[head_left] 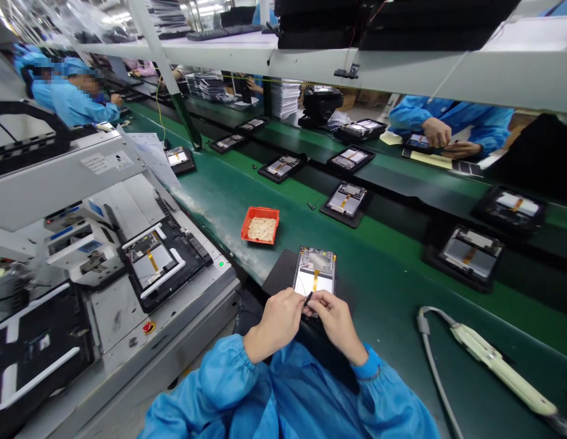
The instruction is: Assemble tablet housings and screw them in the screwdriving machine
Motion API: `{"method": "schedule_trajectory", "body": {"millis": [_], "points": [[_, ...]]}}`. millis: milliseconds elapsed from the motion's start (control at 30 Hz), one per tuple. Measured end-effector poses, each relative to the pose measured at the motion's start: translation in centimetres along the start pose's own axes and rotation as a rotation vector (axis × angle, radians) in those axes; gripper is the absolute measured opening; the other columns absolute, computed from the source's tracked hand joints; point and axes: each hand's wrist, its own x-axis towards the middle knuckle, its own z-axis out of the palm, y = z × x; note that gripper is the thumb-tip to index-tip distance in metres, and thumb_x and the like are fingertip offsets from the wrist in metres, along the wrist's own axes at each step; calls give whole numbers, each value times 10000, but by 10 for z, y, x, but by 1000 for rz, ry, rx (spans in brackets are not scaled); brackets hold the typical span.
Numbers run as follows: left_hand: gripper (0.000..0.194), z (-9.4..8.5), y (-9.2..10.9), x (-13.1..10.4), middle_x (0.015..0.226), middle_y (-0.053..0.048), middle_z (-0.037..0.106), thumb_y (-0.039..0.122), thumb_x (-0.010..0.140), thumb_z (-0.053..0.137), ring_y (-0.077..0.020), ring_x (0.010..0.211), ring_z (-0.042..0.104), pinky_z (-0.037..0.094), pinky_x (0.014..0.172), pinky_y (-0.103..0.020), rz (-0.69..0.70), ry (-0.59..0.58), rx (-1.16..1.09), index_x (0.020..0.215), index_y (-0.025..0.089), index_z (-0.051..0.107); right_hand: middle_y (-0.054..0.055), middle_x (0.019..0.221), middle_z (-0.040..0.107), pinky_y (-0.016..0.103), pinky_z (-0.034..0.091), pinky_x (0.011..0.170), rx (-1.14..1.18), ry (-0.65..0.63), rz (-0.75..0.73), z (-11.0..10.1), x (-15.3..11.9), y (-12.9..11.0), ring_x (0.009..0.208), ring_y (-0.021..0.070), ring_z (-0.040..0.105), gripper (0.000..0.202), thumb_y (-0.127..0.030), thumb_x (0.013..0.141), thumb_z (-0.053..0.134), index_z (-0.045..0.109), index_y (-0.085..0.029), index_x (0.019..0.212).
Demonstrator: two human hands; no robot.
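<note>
An opened tablet (319, 261) lies in front of me, its circuit board, silver battery and orange ribbon cable exposed. Over its near end, my right hand (337, 322) pinches a small black part (308, 299) between thumb and fingers. My left hand (280, 321) is closed beside it, fingertips together at the part's lower end. Whether those fingers grip the part or its wire is hidden. A thin dark wire (303, 281) curves over the battery close to the left fingers. Beneath the tablet, a dark mat (278, 272) shows on its left side.
A red tray (244, 235) of small beige pieces stands beyond the tablet. An electric screwdriver (498, 366) with its cable lies right. Leftward is a machine (174, 332) bearing another opened tablet (152, 262). More tablets (345, 201) line the green conveyor (388, 244). A co-worker's hands (441, 137) work opposite.
</note>
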Motion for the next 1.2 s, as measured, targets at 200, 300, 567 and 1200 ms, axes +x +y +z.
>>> {"method": "schedule_trajectory", "body": {"millis": [200,300,567,1200], "points": [[278,1,-3,-1,852,-49,626,198,997,393,-179,775,590,436,708,-293,5,-17,29,882,192,646,20,704,671,315,526,688,-54,-4,-45,2,-1,1,681,194,638,256,-448,827,701,647,-203,777],[275,3,-5,-3,861,-57,623,180,992,380,-189,795,588,442,727,-303,19,-14,69,889,185,634,20,693,669,314,523,687,-78,-8,-57,3,-2,-1,671,191,631,265,-453,834,692,645,-203,761],[277,0,-10,-1,877,-50,635,192,1002,379,-181,795,605,451,729,-292,10,-24,40,913,192,641,11,701,666,307,530,681,-20,-8,-38,5,1,3,674,185,643,236,-422,829,708,646,-200,783],[254,-83,-117,156,937,-206,704,255,954,486,-308,914,680,473,785,-370,-443,120,430,957,97,685,27,819,696,296,491,673,-626,98,-180,-49,-20,-6,727,186,637,202,-424,896,644,656,-223,899]]}}
